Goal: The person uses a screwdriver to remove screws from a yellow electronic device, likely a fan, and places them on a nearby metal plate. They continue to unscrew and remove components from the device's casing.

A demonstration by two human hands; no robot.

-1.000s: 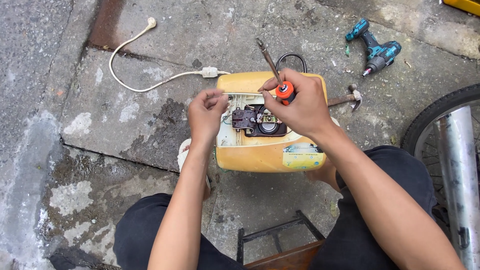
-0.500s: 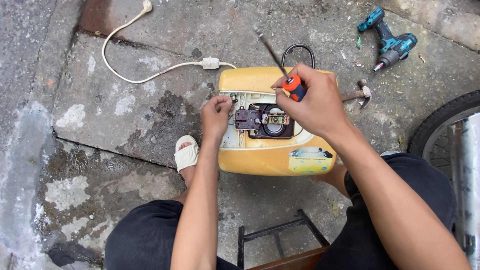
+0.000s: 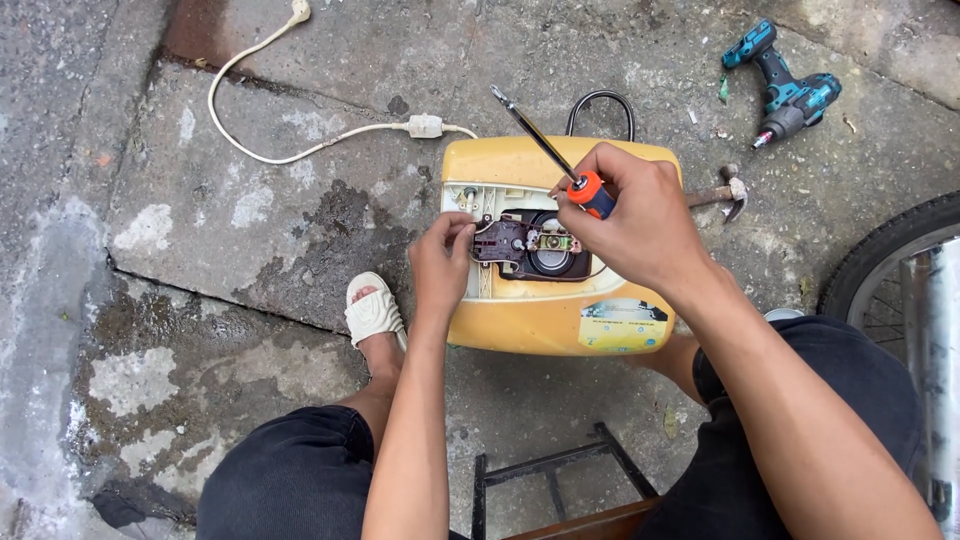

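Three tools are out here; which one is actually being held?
The screwdriver with the orange handle, gripped in the right hand. The blue drill and the hammer lie untouched on the concrete.

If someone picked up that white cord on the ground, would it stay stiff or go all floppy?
Probably floppy: the white cord already lies in loose curves on the concrete. It looks thin, so likely light. The small block on it and the plug at its end would probably dangle and swing.

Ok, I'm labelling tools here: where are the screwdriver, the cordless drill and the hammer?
screwdriver (image 3: 590, 192), head view, on its orange handle.
cordless drill (image 3: 790, 97), head view, on its teal body.
hammer (image 3: 735, 190), head view, on its metal head.
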